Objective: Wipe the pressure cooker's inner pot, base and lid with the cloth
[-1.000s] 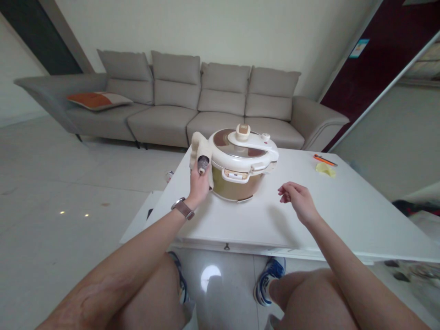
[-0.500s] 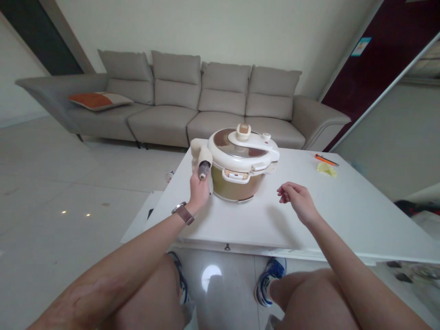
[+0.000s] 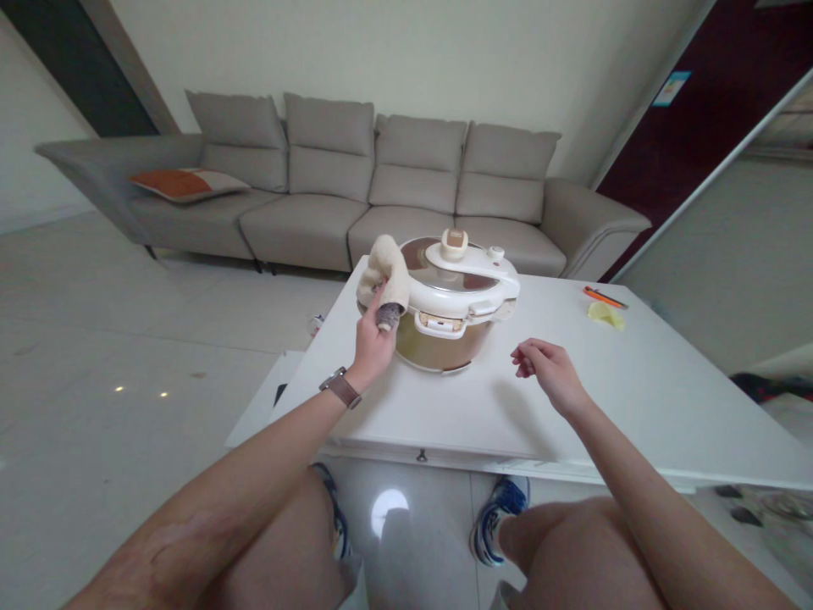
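A cream and gold pressure cooker [image 3: 448, 313] with a white locking lid stands on the white table [image 3: 610, 381]. My left hand [image 3: 373, 343], with a watch on the wrist, is closed on a cream cloth [image 3: 386, 273] with a grey tip. The cloth is pressed against the left edge of the cooker's lid. My right hand [image 3: 551, 373] hovers over the table to the right of the cooker, fingers loosely curled, holding nothing.
An orange tool [image 3: 603, 296] and a yellow scrap [image 3: 605, 313] lie at the table's far right. A grey sofa [image 3: 381, 191] with an orange-and-white cushion [image 3: 187, 182] stands behind. My knees and blue shoes [image 3: 499, 512] are below the table's front edge.
My left hand has lifted the cloth from the cooker's left side up onto the rim of the lid. My right hand has hardly moved.
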Demonstrator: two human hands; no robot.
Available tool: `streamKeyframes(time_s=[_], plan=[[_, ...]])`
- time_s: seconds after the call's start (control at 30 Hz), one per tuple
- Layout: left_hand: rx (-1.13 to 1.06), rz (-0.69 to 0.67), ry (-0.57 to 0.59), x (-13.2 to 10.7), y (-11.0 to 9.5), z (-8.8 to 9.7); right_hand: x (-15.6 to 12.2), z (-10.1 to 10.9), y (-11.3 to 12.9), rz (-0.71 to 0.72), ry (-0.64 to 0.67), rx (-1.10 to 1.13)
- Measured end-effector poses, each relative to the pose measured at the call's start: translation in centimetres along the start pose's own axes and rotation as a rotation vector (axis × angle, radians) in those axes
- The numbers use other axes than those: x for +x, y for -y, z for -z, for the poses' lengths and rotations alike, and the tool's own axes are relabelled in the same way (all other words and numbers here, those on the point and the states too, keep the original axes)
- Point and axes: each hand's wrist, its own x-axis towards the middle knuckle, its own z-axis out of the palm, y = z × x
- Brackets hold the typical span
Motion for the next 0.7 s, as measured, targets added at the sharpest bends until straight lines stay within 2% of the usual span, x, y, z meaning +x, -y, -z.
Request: streamKeyframes(time_s=[0.07,0.13,0.23,0.33,0.43,0.53,0.6,0.63,0.7], plan=[[-0.034,0.064,-0.086,0.6,0.7,0.1,-0.1,0.0,0.1,-0.002,0.001,-0.009],[-0.049,0.084,-0.122,0.9,1.4,0.1,-0.2,-0.1,0.3,-0.003,0.003,-0.013],[-0.056,0.067,-0.118,0.5,1.6,0.0,-0.3,-0.1,0.3,0.002,0.005,-0.014],[-0.035,0.032,-0.072,-0.7,1.0,0.0,-0.3,-0.1,0.4,0.004,0.01,-0.017],[0.059,-0.102,0.09,-1.8,0.0,0.2,-0.3,-0.1,0.5,0.001,0.012,-0.018],[0.222,-0.33,0.363,-2.2,-0.7,0.4,-0.2,-0.2,0.6,0.004,0.021,-0.03],[0.343,-0.437,0.525,-2.0,-1.0,0.4,-0.1,-0.3,0.6,0.009,0.03,-0.041],[0.393,-0.466,0.575,-1.9,-1.2,0.4,-0.1,-0.3,0.6,0.01,0.034,-0.045],[0.449,-0.495,0.601,-1.5,-1.5,0.2,0.0,-0.4,0.6,0.011,0.039,-0.047]])
